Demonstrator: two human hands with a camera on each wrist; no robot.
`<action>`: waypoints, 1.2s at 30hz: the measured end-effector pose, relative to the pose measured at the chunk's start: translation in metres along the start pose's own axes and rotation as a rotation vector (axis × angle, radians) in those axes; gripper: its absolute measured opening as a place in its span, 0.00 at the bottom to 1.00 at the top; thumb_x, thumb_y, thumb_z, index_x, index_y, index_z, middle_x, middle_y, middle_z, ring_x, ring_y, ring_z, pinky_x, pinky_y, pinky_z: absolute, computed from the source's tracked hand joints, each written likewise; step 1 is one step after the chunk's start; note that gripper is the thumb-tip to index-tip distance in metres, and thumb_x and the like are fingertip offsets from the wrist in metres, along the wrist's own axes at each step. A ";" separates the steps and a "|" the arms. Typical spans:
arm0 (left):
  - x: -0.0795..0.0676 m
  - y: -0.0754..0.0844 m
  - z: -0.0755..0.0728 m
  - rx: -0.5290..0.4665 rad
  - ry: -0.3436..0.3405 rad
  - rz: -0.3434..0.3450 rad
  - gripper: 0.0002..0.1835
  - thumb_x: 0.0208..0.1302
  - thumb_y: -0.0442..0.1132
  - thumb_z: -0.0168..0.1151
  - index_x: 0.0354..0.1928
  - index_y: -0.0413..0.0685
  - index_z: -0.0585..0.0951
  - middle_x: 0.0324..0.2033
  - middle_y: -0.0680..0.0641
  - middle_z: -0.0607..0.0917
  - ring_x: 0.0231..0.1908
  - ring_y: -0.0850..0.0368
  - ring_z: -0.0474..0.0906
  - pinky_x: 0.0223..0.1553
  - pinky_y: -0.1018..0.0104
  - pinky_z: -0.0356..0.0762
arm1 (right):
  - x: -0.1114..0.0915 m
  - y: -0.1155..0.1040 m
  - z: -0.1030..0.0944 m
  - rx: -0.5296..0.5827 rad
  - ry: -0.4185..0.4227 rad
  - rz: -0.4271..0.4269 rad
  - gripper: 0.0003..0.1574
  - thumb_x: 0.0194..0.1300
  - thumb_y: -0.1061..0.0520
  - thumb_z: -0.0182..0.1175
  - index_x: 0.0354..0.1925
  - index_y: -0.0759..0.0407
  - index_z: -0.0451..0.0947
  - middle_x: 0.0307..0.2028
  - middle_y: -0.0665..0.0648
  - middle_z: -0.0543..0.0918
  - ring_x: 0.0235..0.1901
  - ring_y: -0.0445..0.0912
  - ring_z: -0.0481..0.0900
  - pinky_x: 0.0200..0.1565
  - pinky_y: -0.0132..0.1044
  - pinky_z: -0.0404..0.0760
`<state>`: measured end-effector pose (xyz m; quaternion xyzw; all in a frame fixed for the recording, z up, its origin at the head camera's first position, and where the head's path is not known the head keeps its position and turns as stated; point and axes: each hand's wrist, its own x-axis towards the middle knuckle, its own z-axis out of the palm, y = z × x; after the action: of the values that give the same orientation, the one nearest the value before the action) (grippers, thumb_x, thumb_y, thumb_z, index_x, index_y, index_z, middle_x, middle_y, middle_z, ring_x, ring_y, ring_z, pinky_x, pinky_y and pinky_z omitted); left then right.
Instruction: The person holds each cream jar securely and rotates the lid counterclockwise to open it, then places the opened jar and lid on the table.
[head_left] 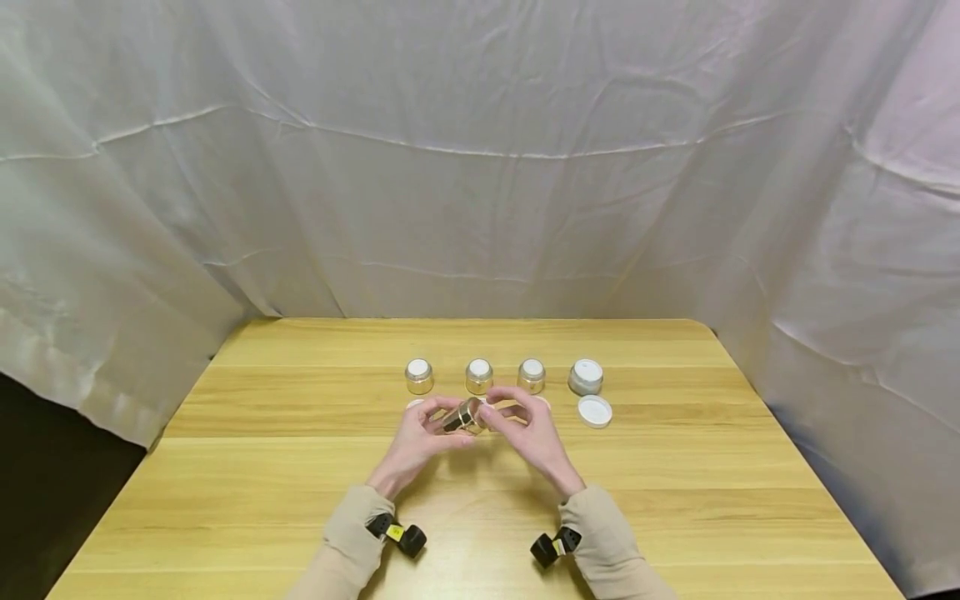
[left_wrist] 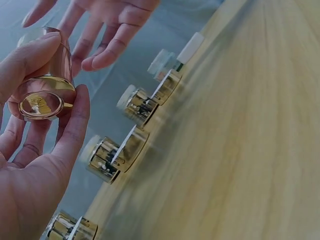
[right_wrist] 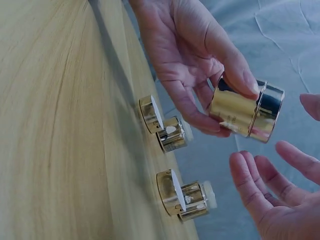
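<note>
My left hand (head_left: 422,435) grips a shiny gold cosmetic jar (right_wrist: 245,110) between thumb and fingers, above the table. A seam runs round the jar near the end that faces my right hand (head_left: 525,429). Its other end, a round gold face (left_wrist: 41,105), shows in the left wrist view. The right hand is beside the jar with fingers spread and loosely bent; in the right wrist view a gap separates its fingertips from the jar.
Along the back of the wooden table (head_left: 285,483) stand three gold jars with white tops, such as the leftmost jar (head_left: 419,377), and a paler jar (head_left: 586,377). A white round lid (head_left: 595,411) lies before it. Gold lids (right_wrist: 170,192) with white insides lie near the gold jars.
</note>
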<state>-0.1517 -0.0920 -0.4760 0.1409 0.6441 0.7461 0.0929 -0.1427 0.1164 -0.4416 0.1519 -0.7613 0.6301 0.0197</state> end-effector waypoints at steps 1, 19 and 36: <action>0.000 0.000 0.001 0.001 -0.004 -0.001 0.29 0.48 0.27 0.75 0.55 0.36 0.78 0.55 0.51 0.82 0.55 0.52 0.83 0.58 0.61 0.83 | 0.000 -0.001 0.000 -0.015 -0.009 0.002 0.22 0.66 0.58 0.67 0.56 0.63 0.79 0.52 0.68 0.82 0.39 0.45 0.85 0.43 0.41 0.90; -0.002 0.000 0.009 -0.038 -0.031 -0.016 0.30 0.47 0.27 0.76 0.55 0.39 0.77 0.58 0.48 0.80 0.58 0.54 0.81 0.56 0.60 0.85 | -0.005 -0.020 0.005 -0.368 0.014 0.012 0.12 0.63 0.43 0.69 0.42 0.45 0.84 0.24 0.49 0.83 0.24 0.39 0.77 0.26 0.29 0.77; 0.000 -0.004 0.011 -0.028 -0.007 -0.006 0.33 0.45 0.27 0.76 0.57 0.32 0.76 0.59 0.45 0.80 0.54 0.53 0.83 0.54 0.62 0.86 | -0.003 -0.024 0.005 -0.278 0.016 0.034 0.10 0.60 0.47 0.72 0.39 0.49 0.87 0.32 0.54 0.89 0.29 0.40 0.83 0.34 0.30 0.85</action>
<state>-0.1481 -0.0813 -0.4783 0.1405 0.6336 0.7543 0.0993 -0.1330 0.1087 -0.4204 0.1297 -0.8435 0.5200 0.0359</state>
